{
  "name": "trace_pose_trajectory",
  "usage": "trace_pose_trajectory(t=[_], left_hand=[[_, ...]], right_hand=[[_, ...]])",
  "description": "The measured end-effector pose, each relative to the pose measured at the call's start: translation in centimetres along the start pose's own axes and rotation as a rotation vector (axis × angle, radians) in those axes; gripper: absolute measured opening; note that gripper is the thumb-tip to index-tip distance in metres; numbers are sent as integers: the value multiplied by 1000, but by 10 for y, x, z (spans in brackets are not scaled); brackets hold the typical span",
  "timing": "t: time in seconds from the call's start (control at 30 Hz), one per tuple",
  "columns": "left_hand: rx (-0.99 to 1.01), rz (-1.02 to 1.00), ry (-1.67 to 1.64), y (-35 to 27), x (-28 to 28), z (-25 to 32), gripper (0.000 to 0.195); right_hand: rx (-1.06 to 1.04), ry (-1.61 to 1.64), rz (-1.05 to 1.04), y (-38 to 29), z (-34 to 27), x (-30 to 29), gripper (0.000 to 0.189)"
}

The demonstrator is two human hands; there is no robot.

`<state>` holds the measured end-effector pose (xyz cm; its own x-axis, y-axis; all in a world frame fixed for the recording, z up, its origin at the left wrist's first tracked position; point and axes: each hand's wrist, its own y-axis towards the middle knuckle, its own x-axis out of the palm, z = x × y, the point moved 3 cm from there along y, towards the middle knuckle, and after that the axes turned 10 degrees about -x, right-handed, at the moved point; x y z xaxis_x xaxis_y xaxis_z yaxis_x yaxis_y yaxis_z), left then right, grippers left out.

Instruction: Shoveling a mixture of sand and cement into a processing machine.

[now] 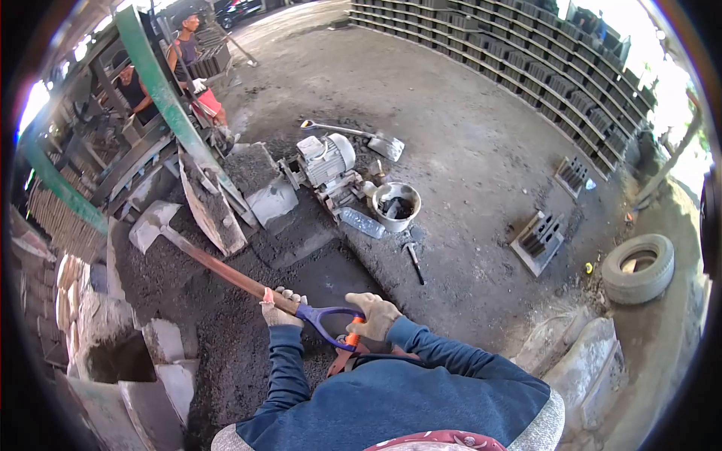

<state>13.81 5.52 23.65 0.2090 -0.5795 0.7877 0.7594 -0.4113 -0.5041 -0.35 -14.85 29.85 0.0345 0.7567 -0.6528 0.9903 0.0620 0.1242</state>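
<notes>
A shovel with a wooden shaft (225,270) slants across the lower left of the head view, its pale metal blade (155,224) over a heap of dark, damp mix (186,287). My gloved left hand (282,307) grips the shaft just below the purple D-handle (321,315). My gloved right hand (372,317) is at the handle's orange grip (354,332), with its thumb and forefinger raised; how firmly it holds the grip is unclear. The blade lies beside a curved metal chute (210,208).
An electric motor (327,159), a bucket (396,206), a plastic bottle (362,222), a hammer (414,262) and another shovel (386,146) lie ahead. Two people work by the green-framed machine (161,96). Block racks (524,67) and a tyre (637,268) are at the right.
</notes>
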Motion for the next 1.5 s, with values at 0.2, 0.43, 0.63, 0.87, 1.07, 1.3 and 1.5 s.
trace_pose_trajectory(t=[0.2,0.43,0.63,0.87,1.07,1.3,1.5], left_hand=[[-121,-38,-10,0,21,8,37],[247,29,96,53,18,177,35],[143,-192,112,31,36,151,32],[240,-42,-93,-36,-23,73,28],[161,493,-217,-107,-126,-21,33],[-90,575,-421,-176,-160,-130,34],[-11,445,-266,-200,-118,-131,26]], right_hand=[[446,313,-76,-4,31,33,59],[494,361,9,-12,14,46,35],[645,232,312,-21,51,14,30],[828,362,655,-114,173,9,19],[915,497,474,-189,143,-20,22],[921,461,324,-288,176,-45,27],[916,562,429,-338,171,-46,28]])
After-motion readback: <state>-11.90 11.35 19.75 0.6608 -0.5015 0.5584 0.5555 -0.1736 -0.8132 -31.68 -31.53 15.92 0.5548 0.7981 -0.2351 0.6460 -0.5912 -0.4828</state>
